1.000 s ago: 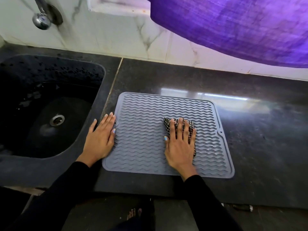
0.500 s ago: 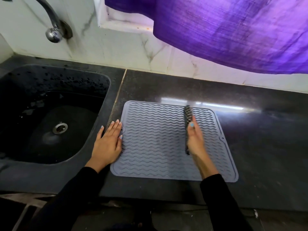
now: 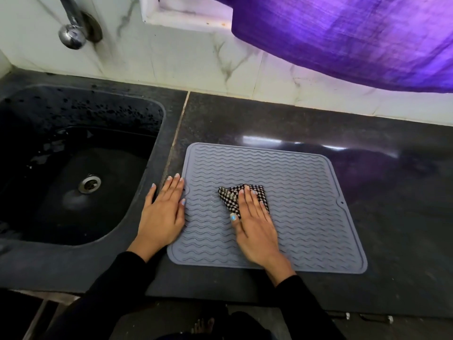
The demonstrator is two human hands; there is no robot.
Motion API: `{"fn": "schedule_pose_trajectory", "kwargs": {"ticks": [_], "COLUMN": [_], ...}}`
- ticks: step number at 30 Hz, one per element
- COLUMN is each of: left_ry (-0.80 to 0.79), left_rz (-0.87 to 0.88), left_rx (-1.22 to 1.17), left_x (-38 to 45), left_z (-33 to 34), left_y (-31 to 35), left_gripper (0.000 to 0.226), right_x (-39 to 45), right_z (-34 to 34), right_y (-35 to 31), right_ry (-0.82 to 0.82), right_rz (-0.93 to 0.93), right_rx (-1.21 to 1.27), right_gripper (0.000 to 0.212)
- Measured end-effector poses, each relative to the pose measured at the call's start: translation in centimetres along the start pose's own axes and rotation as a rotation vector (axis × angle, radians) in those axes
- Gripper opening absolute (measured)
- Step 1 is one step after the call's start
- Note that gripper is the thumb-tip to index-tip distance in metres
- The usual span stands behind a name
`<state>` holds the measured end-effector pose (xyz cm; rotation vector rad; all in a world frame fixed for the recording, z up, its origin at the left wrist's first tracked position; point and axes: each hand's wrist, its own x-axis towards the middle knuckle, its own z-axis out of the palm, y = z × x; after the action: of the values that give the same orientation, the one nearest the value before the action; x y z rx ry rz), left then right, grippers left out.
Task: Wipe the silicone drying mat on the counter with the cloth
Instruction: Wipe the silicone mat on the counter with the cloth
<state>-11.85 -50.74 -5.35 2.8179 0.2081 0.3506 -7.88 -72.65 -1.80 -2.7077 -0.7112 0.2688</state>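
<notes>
On the dark counter (image 3: 318, 123) beside the sink (image 3: 73, 168), the right hand (image 3: 255, 222), edge-on half a second ago, now lies palm-down with fingers spread, pressing the checked cloth (image 3: 232, 192), half hidden beneath it, mid-mat (image 3: 306, 204), while the flat, empty left hand (image 3: 163, 214) stays at its left edge.

no readable text, labels or numbers
</notes>
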Motion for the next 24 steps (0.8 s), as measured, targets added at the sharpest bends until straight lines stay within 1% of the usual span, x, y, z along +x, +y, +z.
{"fn": "schedule_pose_trajectory", "kwargs": {"ticks": [2, 3, 4, 7, 8, 9, 10, 11, 12, 14, 16, 17, 18, 19, 21, 24], "left_ry": [-0.002, -0.002, -0.002, 0.003, 0.004, 0.003, 0.001, -0.001, -0.002, 0.000, 0.003, 0.001, 0.001, 0.002, 0.002, 0.001], "left_rz": [-0.001, -0.003, -0.004, -0.003, -0.001, 0.001, 0.000, -0.003, -0.005, -0.007, -0.011, -0.011, -0.011, -0.012, -0.012, -0.004], "left_rx": [-0.004, -0.006, -0.008, -0.022, -0.025, -0.028, -0.030, -0.031, -0.033, -0.033, -0.025, -0.020, -0.016, -0.010, -0.004, 0.010], "left_x": [0.0, 0.0, 0.0, -0.1, -0.1, -0.1, -0.1, -0.1, -0.1, -0.1, 0.0, 0.0, 0.0, -0.1, -0.1, -0.1], "left_z": [0.0, 0.0, -0.1, -0.2, -0.2, -0.3, -0.3, -0.4, -0.4, -0.3, -0.2, -0.1, -0.1, 0.0, 0.0, -0.1], "left_y": [0.0, 0.0, -0.1, -0.2, -0.2, -0.2, -0.2, -0.1, -0.1, -0.2, -0.1, -0.1, 0.0, 0.0, 0.0, -0.2], "left_gripper": [0.061, 0.061, 0.061, 0.060, 0.061, 0.061, 0.061, 0.061, 0.061, 0.061, 0.060, 0.060, 0.059, 0.059, 0.058, 0.057], "right_x": [0.2, 0.3, 0.4, 0.6, 0.7, 0.8, 0.8, 0.9, 0.9, 0.7, 0.7, 0.6, 0.6, 0.7, 1.0, 1.5], "right_z": [-0.6, -1.0, -1.2, -2.7, -3.2, -3.7, -4.0, -4.4, -4.6, -4.1, -2.0, -0.7, 0.5, 1.3, 1.5, 1.2], "right_y": [0.3, 0.3, 0.6, 1.5, 2.0, 2.4, 2.7, 2.6, 2.2, 0.7, -0.3, -0.6, -0.6, -0.6, -0.8, -0.6], "right_ry": [-0.003, -0.001, 0.009, 0.056, 0.096, 0.157, 0.230, 0.290, 0.342, 0.380, 0.263, 0.197, 0.172, 0.179, 0.179, 0.097], "right_rz": [0.003, 0.017, 0.054, 0.281, 0.336, 0.375, 0.403, 0.405, 0.389, 0.275, 0.110, 0.056, 0.016, 0.001, 0.019, -0.012], "right_rx": [0.144, 0.266, 0.446, 1.140, 1.359, 1.523, 1.598, 1.577, 1.449, 1.000, 0.502, 0.248, 0.028, -0.097, -0.110, -0.091], "right_gripper": [0.053, 0.050, 0.047, 0.039, 0.039, 0.040, 0.041, 0.042, 0.042, 0.045, 0.056, 0.061, 0.065, 0.065, 0.063, 0.069]}}
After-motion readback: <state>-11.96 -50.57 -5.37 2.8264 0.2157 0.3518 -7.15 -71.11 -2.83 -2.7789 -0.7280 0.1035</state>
